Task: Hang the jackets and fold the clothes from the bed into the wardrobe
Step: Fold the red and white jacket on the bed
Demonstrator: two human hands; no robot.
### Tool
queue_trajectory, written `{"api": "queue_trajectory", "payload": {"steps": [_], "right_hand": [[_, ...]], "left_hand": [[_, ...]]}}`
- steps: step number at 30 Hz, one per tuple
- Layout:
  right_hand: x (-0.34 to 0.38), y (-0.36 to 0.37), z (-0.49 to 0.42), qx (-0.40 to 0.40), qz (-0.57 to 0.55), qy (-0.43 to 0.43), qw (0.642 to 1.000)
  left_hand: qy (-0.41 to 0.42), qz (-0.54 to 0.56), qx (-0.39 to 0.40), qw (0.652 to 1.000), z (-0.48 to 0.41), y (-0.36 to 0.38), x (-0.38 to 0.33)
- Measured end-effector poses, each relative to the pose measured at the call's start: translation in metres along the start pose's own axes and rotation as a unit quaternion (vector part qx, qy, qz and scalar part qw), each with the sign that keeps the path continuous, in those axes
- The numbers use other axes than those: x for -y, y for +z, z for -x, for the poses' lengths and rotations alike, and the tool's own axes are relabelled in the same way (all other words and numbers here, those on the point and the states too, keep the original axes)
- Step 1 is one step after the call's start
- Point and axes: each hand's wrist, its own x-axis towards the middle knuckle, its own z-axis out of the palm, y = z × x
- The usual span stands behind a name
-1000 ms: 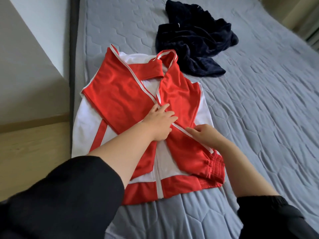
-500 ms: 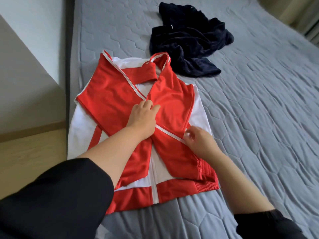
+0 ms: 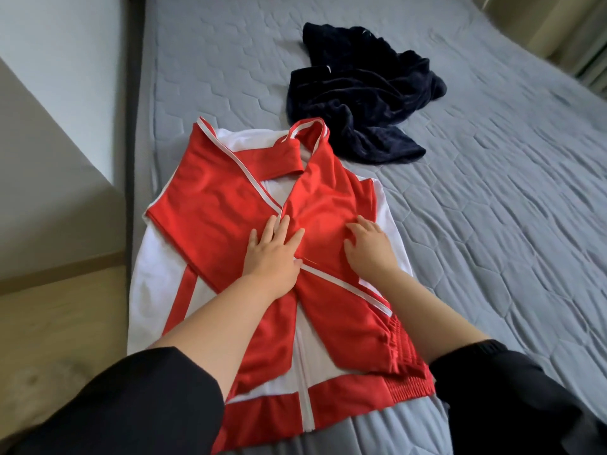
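1. Red-and-white zip track jacket [image 3: 226, 224], sleeves crossed, flat on grey quilted bed [image 3: 492, 224], under both hands.
2. Left hand [image 3: 272, 254]: fingers [image 3: 279, 224] straight, pressing jacket.
3. Right hand [image 3: 371, 247]: fingers slightly bent, resting on jacket, holding nothing.
4. Crumpled navy velvet garment [image 3: 361, 93]: beyond the fingertips.

I look down on a grey quilted bed cover [image 3: 492, 224] stitched in hexagons, lit by soft daylight. To my left a white wall [image 3: 65, 77] meets a pale wooden floor [image 3: 59, 323]; beige curtains [image 3: 565, 34] hang at far right.
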Motion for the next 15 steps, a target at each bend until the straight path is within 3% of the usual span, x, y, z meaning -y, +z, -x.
{"api": "queue_trajectory", "payload": {"steps": [2, 5, 9, 12, 15], "right_hand": [[-0.001, -0.004, -0.017, -0.061, -0.093, 0.075, 0.991], [-0.006, -0.018, -0.049, -0.119, -0.251, 0.221, 0.935], [-0.019, -0.027, -0.094, -0.052, -0.345, 0.343, 0.872], [-0.03, -0.029, -0.122, -0.028, -0.392, 0.369, 0.843], [-0.042, -0.021, -0.136, 0.008, -0.428, 0.375, 0.822]], "left_hand": [[0.01, 0.007, 0.003, 1.0, -0.008, -0.006, 0.0], [0.016, 0.033, 0.023, 0.999, -0.026, -0.017, -0.001], [0.018, 0.037, 0.054, 0.998, -0.051, -0.029, 0.004], [0.025, -0.004, 0.042, 0.999, -0.062, -0.03, 0.003], [0.034, -0.089, -0.018, 0.995, -0.077, -0.036, 0.0]]}}
